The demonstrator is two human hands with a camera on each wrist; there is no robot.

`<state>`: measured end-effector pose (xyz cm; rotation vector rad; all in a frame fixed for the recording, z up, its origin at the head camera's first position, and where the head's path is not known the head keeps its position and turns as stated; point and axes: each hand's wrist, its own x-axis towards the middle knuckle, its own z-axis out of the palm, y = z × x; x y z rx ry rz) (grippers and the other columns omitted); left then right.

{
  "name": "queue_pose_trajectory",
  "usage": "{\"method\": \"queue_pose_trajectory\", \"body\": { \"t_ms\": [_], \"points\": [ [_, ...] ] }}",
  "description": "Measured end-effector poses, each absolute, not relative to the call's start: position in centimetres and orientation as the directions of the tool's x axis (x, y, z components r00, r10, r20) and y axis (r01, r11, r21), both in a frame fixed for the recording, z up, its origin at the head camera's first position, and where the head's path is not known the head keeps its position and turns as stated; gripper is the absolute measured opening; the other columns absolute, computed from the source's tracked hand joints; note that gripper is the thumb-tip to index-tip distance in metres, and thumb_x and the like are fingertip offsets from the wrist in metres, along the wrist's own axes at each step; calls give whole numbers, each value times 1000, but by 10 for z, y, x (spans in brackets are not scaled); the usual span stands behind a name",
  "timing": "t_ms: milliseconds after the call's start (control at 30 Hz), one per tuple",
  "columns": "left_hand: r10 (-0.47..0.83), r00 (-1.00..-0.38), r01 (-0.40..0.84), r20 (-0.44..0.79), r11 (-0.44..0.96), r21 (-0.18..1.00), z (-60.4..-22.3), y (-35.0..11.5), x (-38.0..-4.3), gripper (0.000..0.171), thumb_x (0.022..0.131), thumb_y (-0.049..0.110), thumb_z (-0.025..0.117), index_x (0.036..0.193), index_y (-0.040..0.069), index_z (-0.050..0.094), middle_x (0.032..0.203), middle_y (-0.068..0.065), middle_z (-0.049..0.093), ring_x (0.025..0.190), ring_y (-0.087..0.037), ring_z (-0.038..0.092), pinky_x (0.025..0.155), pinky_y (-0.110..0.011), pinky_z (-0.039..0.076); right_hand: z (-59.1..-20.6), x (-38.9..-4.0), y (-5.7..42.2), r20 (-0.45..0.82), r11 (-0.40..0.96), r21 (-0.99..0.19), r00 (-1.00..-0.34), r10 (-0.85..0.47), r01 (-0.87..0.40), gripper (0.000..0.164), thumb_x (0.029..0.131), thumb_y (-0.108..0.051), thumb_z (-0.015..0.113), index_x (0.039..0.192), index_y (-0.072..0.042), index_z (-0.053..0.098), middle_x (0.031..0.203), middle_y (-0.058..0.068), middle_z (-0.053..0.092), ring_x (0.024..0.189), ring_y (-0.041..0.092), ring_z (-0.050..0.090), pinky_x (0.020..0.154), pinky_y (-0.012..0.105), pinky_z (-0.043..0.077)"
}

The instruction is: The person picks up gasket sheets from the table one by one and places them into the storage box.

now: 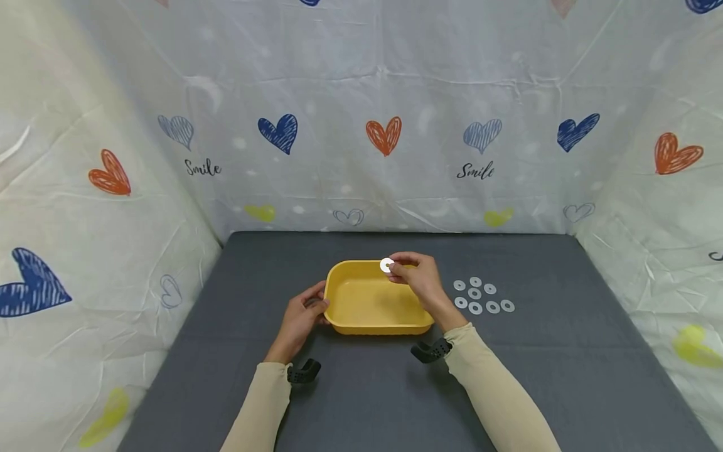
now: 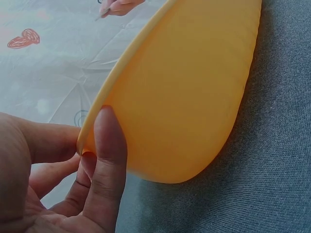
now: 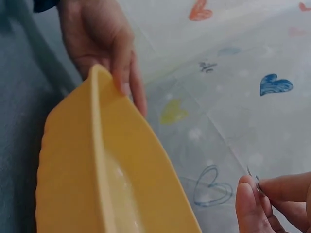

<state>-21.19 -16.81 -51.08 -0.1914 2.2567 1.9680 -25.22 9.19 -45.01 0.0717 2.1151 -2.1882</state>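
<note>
A yellow plastic tub (image 1: 361, 301) stands on the dark grey table. At its left end my left hand (image 1: 298, 321) pinches the rim, thumb (image 2: 109, 136) against the wall and fingers at the lip, as the left wrist view shows. Over the far rim, right of the tub's middle, my right hand (image 1: 420, 279) holds a flat metal washer (image 1: 383, 266) between thumb and fingertips. The washer faces the head camera with its round hole showing; edge-on, it is a thin line in the right wrist view. The tub's visible floor is bare.
Several more flat washers (image 1: 475, 294) lie in a loose group on the table, right of the tub. A white cloth with printed hearts (image 1: 384, 135) hangs behind the table and along both sides. Black wrist cameras (image 1: 432, 350) sit on both sleeves.
</note>
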Motion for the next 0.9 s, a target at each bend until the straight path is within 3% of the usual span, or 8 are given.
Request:
{"method": "queue_pose_trajectory", "body": {
  "t_ms": [367,900],
  "points": [
    [-7,-978,-206,-208,149,967,-512,-168,-215,51,98,11,58,147,19,46,121,-10,47,98,-26,59,68,-27,57,-452,-257,69,-119,-132,-983,-992,-48,124,22,89,1,68,111,3,69,97,13,67,75,14,72,74,29,61],
    [-1,-977,-211,-213,152,966,-509,-168,-215,53,99,11,58,149,17,43,124,-10,45,100,-26,58,68,-26,57,-466,-268,39,-300,-156,-940,-953,-45,303,22,90,0,67,111,0,71,100,15,70,79,18,74,74,29,61]
  ]
}}
